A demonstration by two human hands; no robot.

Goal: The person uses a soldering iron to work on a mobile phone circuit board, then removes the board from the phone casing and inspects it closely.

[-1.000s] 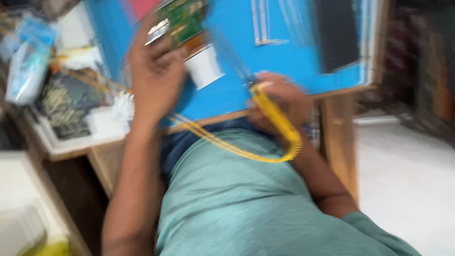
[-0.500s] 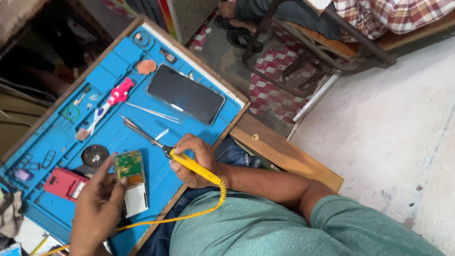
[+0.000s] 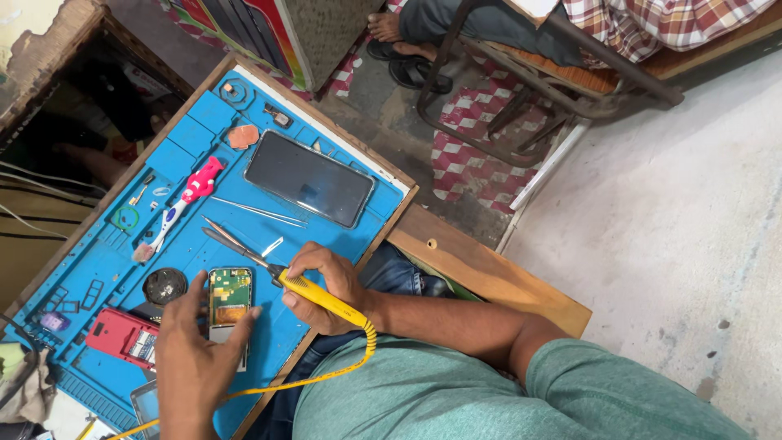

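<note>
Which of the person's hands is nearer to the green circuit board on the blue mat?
Left. The left hand has its fingertips on the green circuit board, while the right hand sits just to the board's right, gripping the yellow soldering iron.

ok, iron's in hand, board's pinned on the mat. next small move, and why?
Probably swing the soldering iron tip left and down onto the circuit board. The right hand grips the yellow handle with the metal tip lying on the blue mat, above the board. The left hand has its fingers resting against the board's edge.
</note>
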